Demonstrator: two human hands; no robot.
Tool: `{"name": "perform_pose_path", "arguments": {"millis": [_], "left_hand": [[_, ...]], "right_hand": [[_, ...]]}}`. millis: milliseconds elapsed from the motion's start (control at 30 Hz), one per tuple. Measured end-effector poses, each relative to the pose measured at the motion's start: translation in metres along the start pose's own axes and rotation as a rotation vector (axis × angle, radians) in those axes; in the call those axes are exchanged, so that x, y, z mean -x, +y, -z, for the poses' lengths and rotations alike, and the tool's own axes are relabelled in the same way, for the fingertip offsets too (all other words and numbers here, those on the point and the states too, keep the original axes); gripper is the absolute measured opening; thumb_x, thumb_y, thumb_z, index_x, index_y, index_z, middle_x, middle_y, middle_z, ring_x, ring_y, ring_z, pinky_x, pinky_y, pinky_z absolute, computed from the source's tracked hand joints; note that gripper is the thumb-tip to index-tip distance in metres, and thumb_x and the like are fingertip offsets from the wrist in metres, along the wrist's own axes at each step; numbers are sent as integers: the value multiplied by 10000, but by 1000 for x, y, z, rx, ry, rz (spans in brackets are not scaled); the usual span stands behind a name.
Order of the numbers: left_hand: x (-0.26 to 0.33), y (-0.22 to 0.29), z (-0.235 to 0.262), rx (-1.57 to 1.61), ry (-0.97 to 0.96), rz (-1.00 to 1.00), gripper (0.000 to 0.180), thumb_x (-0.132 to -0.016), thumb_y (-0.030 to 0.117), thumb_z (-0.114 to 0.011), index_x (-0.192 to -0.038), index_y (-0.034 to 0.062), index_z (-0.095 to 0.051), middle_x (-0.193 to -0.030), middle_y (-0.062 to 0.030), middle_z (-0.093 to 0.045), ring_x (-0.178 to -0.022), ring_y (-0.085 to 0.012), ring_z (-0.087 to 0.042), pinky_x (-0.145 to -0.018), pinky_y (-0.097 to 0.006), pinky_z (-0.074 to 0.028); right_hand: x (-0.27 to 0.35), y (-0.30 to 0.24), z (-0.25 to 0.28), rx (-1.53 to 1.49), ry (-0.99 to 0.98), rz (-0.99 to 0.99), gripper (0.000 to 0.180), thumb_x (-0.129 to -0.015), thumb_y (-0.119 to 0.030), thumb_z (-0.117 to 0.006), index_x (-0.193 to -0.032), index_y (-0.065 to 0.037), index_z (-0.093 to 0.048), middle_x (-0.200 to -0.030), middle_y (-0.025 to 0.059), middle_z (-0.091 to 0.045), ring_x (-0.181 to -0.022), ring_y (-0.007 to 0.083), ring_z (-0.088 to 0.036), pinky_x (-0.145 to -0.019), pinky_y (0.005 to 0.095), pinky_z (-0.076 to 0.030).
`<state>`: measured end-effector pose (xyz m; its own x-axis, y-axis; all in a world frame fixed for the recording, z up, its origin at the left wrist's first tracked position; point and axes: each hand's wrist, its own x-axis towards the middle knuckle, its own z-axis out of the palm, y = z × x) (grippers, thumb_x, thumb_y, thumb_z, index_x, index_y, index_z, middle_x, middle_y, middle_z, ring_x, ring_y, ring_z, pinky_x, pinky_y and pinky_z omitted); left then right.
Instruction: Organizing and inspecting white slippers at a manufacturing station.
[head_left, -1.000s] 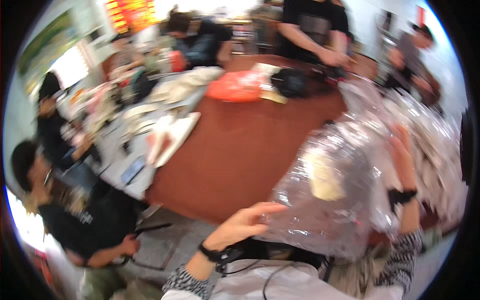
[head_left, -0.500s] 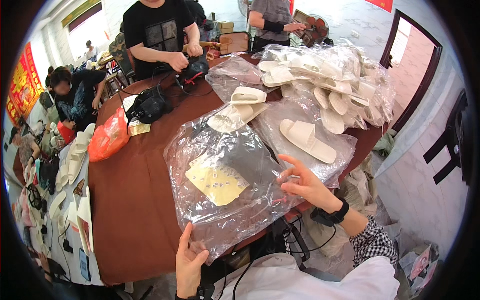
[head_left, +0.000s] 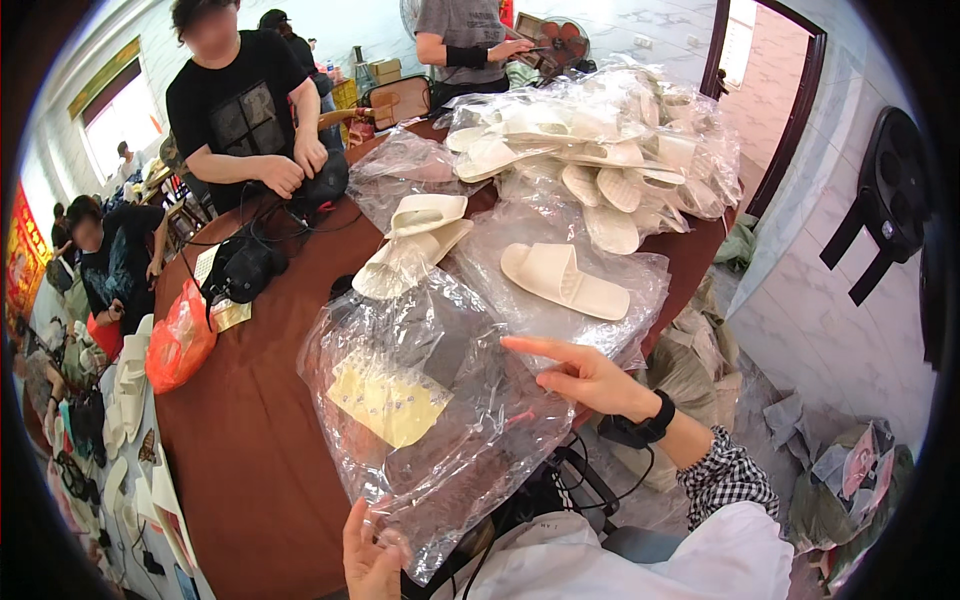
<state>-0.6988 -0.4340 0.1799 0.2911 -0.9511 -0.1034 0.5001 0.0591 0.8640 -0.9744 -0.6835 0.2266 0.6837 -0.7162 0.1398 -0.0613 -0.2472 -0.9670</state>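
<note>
A stack of clear plastic bags [head_left: 440, 410] with a yellow label lies on the brown round table [head_left: 250, 440] in front of me. My left hand [head_left: 372, 552] pinches the stack's near bottom edge. My right hand [head_left: 585, 375] rests on its right side, index finger stretched out over the plastic. Just beyond lies a cream slipper [head_left: 562, 280] on more clear plastic. Two more cream slippers [head_left: 415, 240] sit further left.
A heap of bagged cream slippers [head_left: 600, 150] fills the table's far right. A person in a black shirt [head_left: 245, 110] handles a black bag across the table; another stands behind. An orange bag [head_left: 180, 340] sits at left. A doorway [head_left: 760, 90] opens at right.
The view has swung from the table's left side to the slipper pile. The bag stack now lies lower on the table, my right hand on top of it, my left at its near edge.
</note>
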Motion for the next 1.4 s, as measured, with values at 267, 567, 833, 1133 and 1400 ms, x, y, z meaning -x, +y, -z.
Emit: {"name": "perform_pose_path", "arguments": {"millis": [267, 567, 833, 1133, 1400], "left_hand": [[-70, 0, -67, -315, -199, -130, 809, -783, -175, -531, -1539, 23, -324, -1597, -110, -247, -841, -105, -544, -782, -240, -501], [-153, -27, -154, -148, -388, -74, 817, -797, -123, -480, -1566, 79, -296, -1638, -38, -204, -812, -64, -532, -748, -219, -485], [-200, -86, -182, -360, -528, -49, 812, -846, -81, -547, -1579, 52, -223, -1637, -134, -186, -902, -93, -538, -875, -249, -483], [-228, -133, -164, -454, -403, 62, 856, -799, -41, -600, -1563, -19, -212, -1616, -161, -237, -915, -127, -536, -852, -256, -482], [-235, -145, -160, -597, -383, -36, 865, -771, -45, -591, -1555, -31, -225, -1621, -159, -243, -963, -160, -533, -856, -241, -468]], "right_hand": [[6, -27, 80, 76, 284, 39, 529, -981, -75, -554, -1496, -146, -454, -1482, 19, -511, -699, 2, -471, -623, 194, -443], [-15, 110, 171, 508, 299, -183, 443, -972, -322, -623, -1362, -114, -587, -1285, 157, -622, -1029, 199, -653, -811, 339, -534], [-59, 124, 133, 846, 327, 38, 425, -882, -367, -724, -1201, -87, -693, -1099, 172, -700, -1018, 311, -667, -893, 391, -506], [-52, 125, 125, 749, 446, -14, 291, -877, -304, -686, -1041, -65, -698, -1052, 148, -703, -925, 362, -664, -821, 427, -518], [-32, 110, 151, 1168, 524, 404, 257, -828, -214, -691, -1036, -62, -697, -1024, 184, -692, -880, 375, -659, -758, 438, -514]]}}
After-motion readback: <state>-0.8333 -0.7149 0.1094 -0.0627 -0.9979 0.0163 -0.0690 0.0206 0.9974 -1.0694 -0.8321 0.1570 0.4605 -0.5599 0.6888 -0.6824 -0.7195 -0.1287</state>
